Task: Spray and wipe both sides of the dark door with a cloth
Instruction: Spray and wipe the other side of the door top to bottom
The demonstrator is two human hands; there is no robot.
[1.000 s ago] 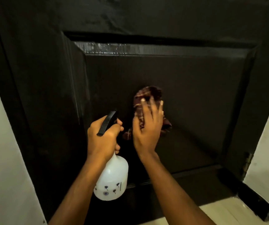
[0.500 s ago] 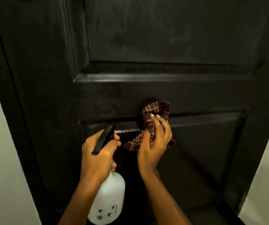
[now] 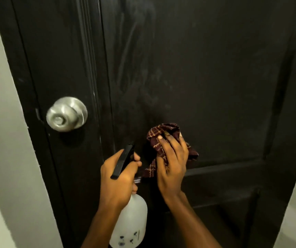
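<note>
Upward goes the wiping: the right hand [image 3: 172, 163] and its cloth [image 3: 163, 130] have climbed from the lower panel over the cross rail onto the foot of the tall upper panel of the dark door [image 3: 215, 77], and a round metal knob [image 3: 66, 113] has come into sight at ten o'clock of the cloth. That hand bunches the cloth under bent fingers and presses it to the wood. It is soft, light checked fabric, likely damp, best kept wadded under the palm so no corner trails. At seven o'clock of it the left hand [image 3: 118, 179] clasps the neck of a white spray bottle [image 3: 131, 222], light plastic, probably slick if wet. Faint streaks [image 3: 134, 59] run at twelve o'clock. Moulding ridges and the knob could snag a sweep towards nine o'clock; pale wall [image 3: 0, 140] flanks the frame
</note>
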